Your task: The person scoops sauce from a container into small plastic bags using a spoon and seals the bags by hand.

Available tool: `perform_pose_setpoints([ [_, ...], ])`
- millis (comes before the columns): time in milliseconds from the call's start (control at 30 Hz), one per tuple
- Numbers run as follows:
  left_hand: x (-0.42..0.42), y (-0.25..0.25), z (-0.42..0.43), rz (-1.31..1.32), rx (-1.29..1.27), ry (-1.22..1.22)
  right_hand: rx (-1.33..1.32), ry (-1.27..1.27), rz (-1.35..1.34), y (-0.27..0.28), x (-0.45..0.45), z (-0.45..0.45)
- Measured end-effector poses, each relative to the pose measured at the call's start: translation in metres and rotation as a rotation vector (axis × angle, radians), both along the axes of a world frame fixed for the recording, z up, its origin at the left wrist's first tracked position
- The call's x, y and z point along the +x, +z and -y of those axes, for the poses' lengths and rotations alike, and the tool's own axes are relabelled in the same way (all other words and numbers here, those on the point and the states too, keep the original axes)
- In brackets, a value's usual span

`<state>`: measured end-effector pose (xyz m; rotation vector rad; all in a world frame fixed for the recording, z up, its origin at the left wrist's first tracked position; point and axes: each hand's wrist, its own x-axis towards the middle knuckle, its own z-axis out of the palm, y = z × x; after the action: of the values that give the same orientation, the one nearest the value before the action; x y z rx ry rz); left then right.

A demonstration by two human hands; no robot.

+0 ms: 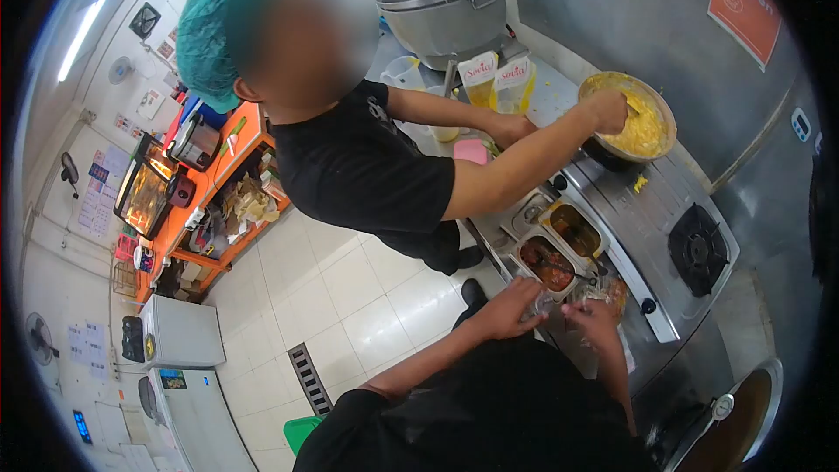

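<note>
My left hand (514,308) is closed around a small piece of clear plastic (544,304), maybe a bag or cup; its kind is unclear. Just to its right, my right hand (596,318) has its fingers curled together, and what they hold is hidden. Against that hand lies a clear plastic bag (619,295) with brownish contents. Directly beyond my hands stands a metal container of red sauce (544,264) with a dark-handled ladle in it. Behind it is a second container of brown, oily liquid (575,229).
A co-worker (367,149) in a green hairnet stirs yellow food in a pan (666,122) on the stove. A bare burner (697,246) is at right. A large pot (446,9) and two Sovia pouches (496,79) stand behind. Another large pan (743,419) sits lower right.
</note>
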<state>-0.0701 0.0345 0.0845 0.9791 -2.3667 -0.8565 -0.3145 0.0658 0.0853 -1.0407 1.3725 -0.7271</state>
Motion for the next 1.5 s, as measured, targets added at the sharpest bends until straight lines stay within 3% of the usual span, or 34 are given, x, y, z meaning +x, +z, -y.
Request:
perform_pose_setpoints([
  [67,0.005,-0.027,-0.005,-0.181,0.091,0.082,0.216,-0.038,-0.143,-0.040,-0.034,-0.009],
  [133,0.008,-0.016,-0.006,-0.187,0.294,0.155,-0.047,-0.243,-0.003,-0.075,-0.040,-0.018],
  [200,0.009,-0.015,-0.003,-0.263,0.379,0.166,-0.099,-0.299,-0.177,-0.104,-0.041,-0.017],
  [367,0.012,-0.015,-0.008,-0.333,0.510,0.223,-0.071,-0.631,0.064,-0.102,0.005,0.004],
  [400,0.013,-0.011,-0.009,-0.365,0.546,0.245,-0.068,-0.634,0.060,-0.104,0.007,0.007],
  [467,0.016,-0.013,-0.010,-0.397,0.577,0.276,0.012,-0.595,0.317,-0.106,0.012,0.017],
  [600,0.024,-0.016,-0.011,-0.383,0.443,0.285,-0.150,-0.569,0.285,-0.101,0.040,0.042],
  [767,0.027,-0.017,-0.014,-0.431,0.390,0.326,-0.279,-0.471,-0.114,-0.090,0.062,0.073],
  [900,0.033,-0.020,-0.013,-0.449,0.351,0.351,-0.366,-0.317,-0.263,-0.090,0.056,0.073],
  [967,0.037,-0.025,-0.012,-0.478,0.388,0.373,-0.788,-0.120,-0.432,-0.067,0.048,0.066],
  [1100,0.039,-0.025,-0.011,-0.474,0.456,0.364,-0.637,-0.062,-0.353,-0.085,0.053,0.060],
  [1167,0.037,-0.023,-0.012,-0.477,0.468,0.375,-0.553,-0.235,-0.046,-0.113,0.060,0.063],
  [1200,0.037,-0.022,-0.012,-0.476,0.492,0.364,-0.551,-0.234,-0.045,-0.109,0.061,0.063],
  [1267,0.035,-0.025,-0.011,-0.474,0.518,0.351,-0.196,-0.499,0.243,-0.099,0.059,0.063],
  [1367,0.034,-0.030,-0.008,-0.584,0.591,0.311,-0.179,-0.636,0.335,-0.102,0.057,0.063],
  [1400,0.035,-0.029,-0.005,-0.597,0.578,0.285,-0.181,-0.635,0.332,-0.101,0.055,0.063],
  [1467,0.036,-0.026,-0.002,-0.614,0.566,0.265,-0.435,-0.371,-0.081,-0.099,0.051,0.061],
  [1500,0.037,-0.022,0.000,-0.548,0.519,0.279,-0.435,-0.368,-0.082,-0.089,0.052,0.062],
])
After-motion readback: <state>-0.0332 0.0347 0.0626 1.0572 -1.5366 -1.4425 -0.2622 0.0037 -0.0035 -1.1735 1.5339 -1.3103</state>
